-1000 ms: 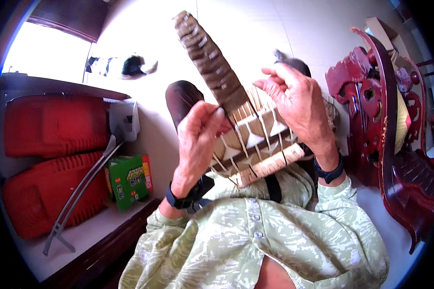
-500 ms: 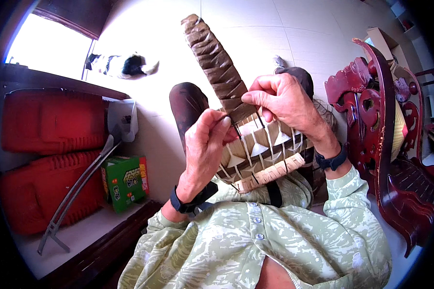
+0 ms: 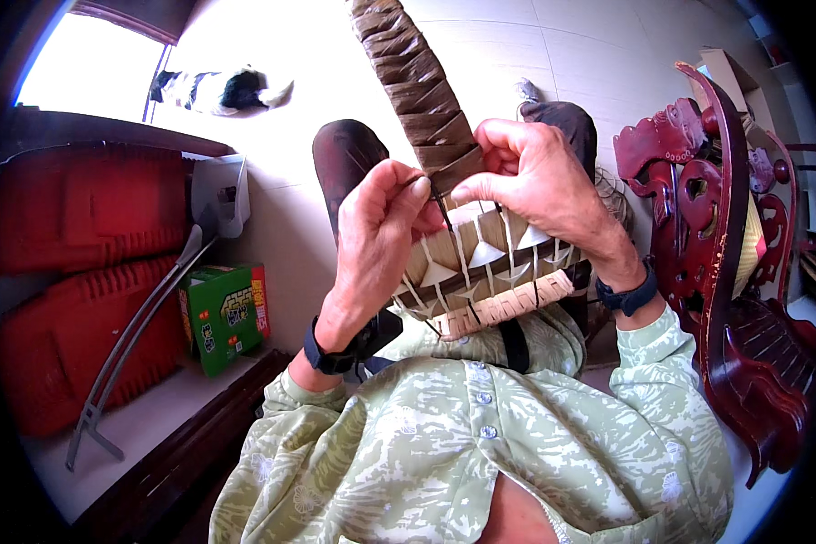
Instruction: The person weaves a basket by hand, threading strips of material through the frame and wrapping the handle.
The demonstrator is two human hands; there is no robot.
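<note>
Across my lap lies a woven piece [image 3: 476,272] of straw-coloured and brown strands, with white triangles, white and black cords and a pale woven strip [image 3: 503,299] along its near edge. A long brown, crosswise-wrapped band [image 3: 408,82] rises from its far side. My left hand [image 3: 376,231] is closed at the band's lower left, thumb and forefinger pinching a dark cord [image 3: 435,195]. My right hand [image 3: 539,186] is closed on the band's lower right edge, thumb low across its base; what lies under that thumb is hidden. Both my wrists wear dark bands.
Red plastic pieces [image 3: 82,208], a grey long-handled metal object [image 3: 145,326] and a green box [image 3: 222,317] are at left. A black-and-white animal [image 3: 222,91] lies beyond on the tiled floor [image 3: 354,163]. Carved red wooden furniture [image 3: 725,254] stands at right, my knees ahead.
My right hand has moved from beside the band onto it and down toward its base. My left hand has risen slightly, still pinching, and the band now reaches higher in the view.
</note>
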